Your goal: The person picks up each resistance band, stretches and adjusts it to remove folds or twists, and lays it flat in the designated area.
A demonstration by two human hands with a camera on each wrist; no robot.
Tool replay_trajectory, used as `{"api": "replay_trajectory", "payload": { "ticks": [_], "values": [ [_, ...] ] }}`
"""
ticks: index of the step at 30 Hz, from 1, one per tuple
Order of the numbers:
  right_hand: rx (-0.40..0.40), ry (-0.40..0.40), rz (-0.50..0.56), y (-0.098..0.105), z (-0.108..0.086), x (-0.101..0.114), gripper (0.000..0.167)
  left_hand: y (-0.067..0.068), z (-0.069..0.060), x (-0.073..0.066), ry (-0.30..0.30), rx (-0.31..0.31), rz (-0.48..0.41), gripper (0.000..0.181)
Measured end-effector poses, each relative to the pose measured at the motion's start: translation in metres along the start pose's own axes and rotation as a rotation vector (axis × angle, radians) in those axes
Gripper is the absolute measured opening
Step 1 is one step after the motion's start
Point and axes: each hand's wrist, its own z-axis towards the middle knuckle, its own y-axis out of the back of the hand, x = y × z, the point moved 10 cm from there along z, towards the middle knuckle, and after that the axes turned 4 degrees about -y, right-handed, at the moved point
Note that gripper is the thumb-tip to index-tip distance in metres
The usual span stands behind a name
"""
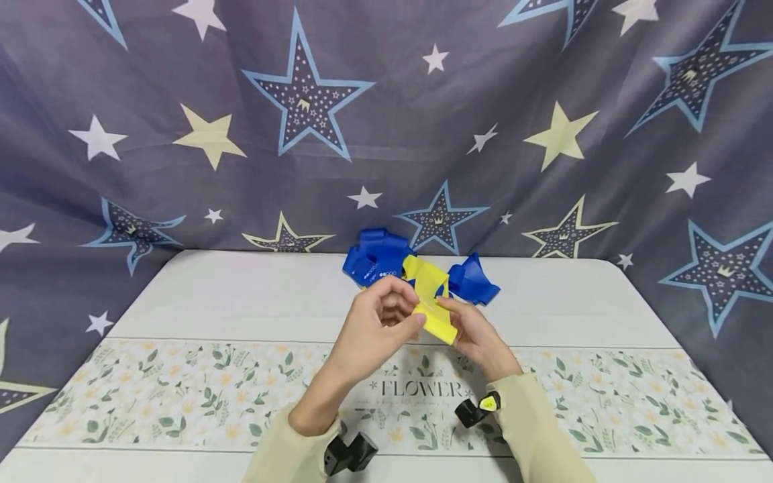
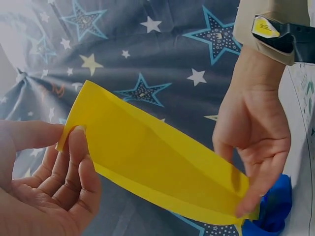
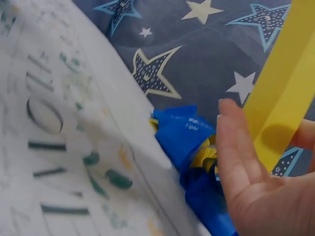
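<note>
The yellow band [image 2: 157, 152] was held above the surface [image 1: 241, 295] between left grip [image 1: 371, 329] and right grip [image 1: 480, 339], each pinching it thumb against fingers. In the left wrist view, its long axis slanted rightward and down from left grip, with right grip nearer the blue bands [image 1: 474, 280].

The smooth yellow band [image 2: 157, 152] slants beside the bunched blue band [image 1: 386, 251].

Cream long sleeves [image 1: 534, 426]; black boxy left wrist device [image 1: 350, 454]; black right wrist device [image 1: 470, 412], yellow-and-white label [image 2: 265, 27].
</note>
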Motion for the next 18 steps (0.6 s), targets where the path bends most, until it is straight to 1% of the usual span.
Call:
{"api": "replay_trajectory", "payload": {
  "ticks": [3, 5, 7, 10, 13, 15, 18],
  "values": [
    [-0.029, 0.018, -0.079, 0.009, 0.003, -0.001, 0.021, 0.002, -0.001, 0.003, 0.016, 0.002, 0.004, 0.015],
    [-0.052, 0.034, -0.136, 0.014, 0.007, -0.004, 0.026, 0.006, -0.006, 0.009, 0.052, 0.007, 0.010, 0.015],
    [-0.089, 0.047, -0.184, 0.020, 0.011, -0.006, 0.031, 0.008, -0.011, 0.016, 0.090, 0.025, 0.022, 0.016],
    [-0.137, 0.063, -0.222, 0.029, 0.014, -0.007, 0.036, 0.007, -0.022, 0.026, 0.158, 0.068, 0.036, 0.018],
    [-0.154, 0.064, -0.247, 0.034, 0.016, -0.007, 0.038, 0.005, -0.036, 0.037, 0.222, 0.115, 0.051, 0.020],
    [-0.166, 0.070, -0.274, 0.036, 0.017, -0.004, 0.038, 0.002, -0.046, 0.047, 0.273, 0.155, 0.049, 0.021],
    [-0.192, 0.085, -0.324, 0.038, 0.016, 0.002, 0.041, -0.005, -0.059, 0.064, 0.331, 0.222, 0.056, 0.023]
  ]
}}
